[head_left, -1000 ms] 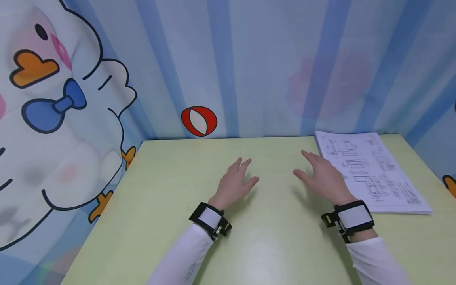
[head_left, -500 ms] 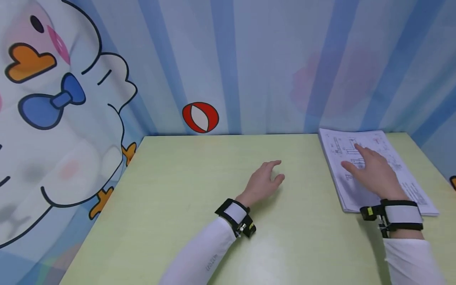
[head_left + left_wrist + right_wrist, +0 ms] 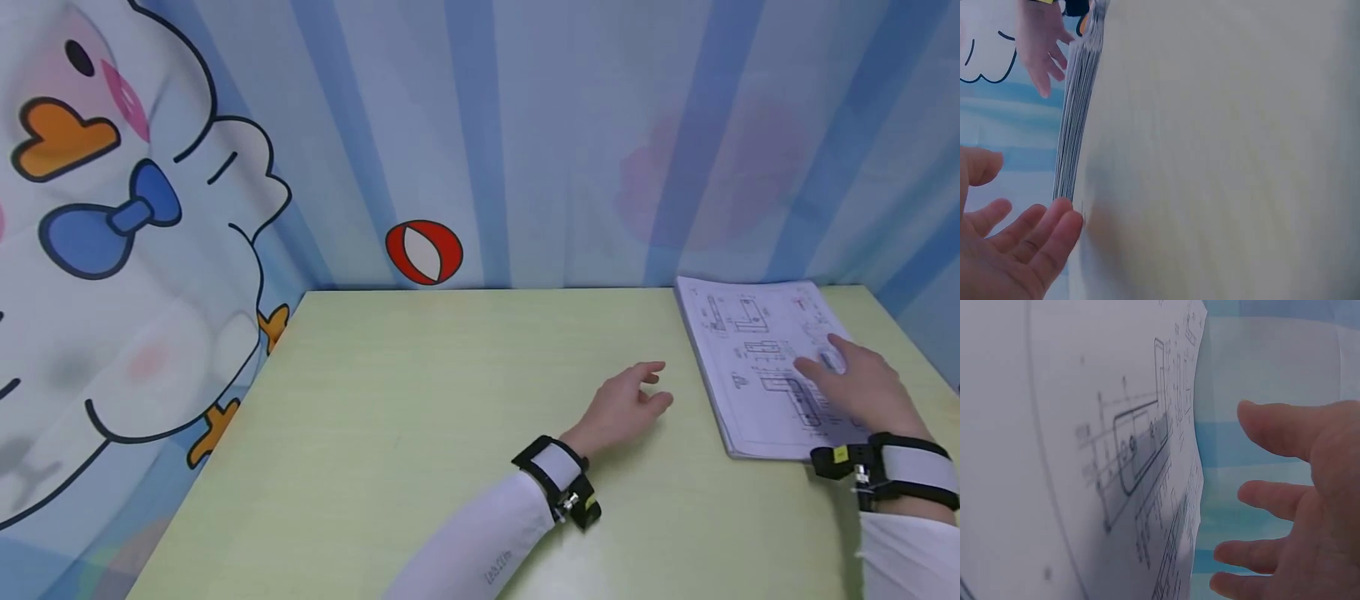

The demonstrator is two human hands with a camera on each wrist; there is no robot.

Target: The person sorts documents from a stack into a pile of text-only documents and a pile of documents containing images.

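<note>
A thick stack of paper [image 3: 757,358] printed with technical drawings lies at the right of the table; its layered edge [image 3: 1075,125] shows in the left wrist view. Over the right part of the stack hovers my right hand [image 3: 870,387], fingers apart and loosely bent, holding nothing. In the right wrist view the fingers [image 3: 1266,499] stay off the printed top sheet. My left hand [image 3: 618,412] is above the table, left of the stack, its fingers relaxed and nothing in them. A gap separates it from the paper in the head view.
The pale yellow-green table [image 3: 420,392] spreads out to the left of the stack. A blue striped curtain [image 3: 555,150] with a printed red ball [image 3: 424,252] hangs behind it. A cartoon duck print [image 3: 150,292] covers the left side.
Both hands have moved to the right. The right hand has passed from the stack's left edge to above its right part; the left hand has come nearer to the stack.
</note>
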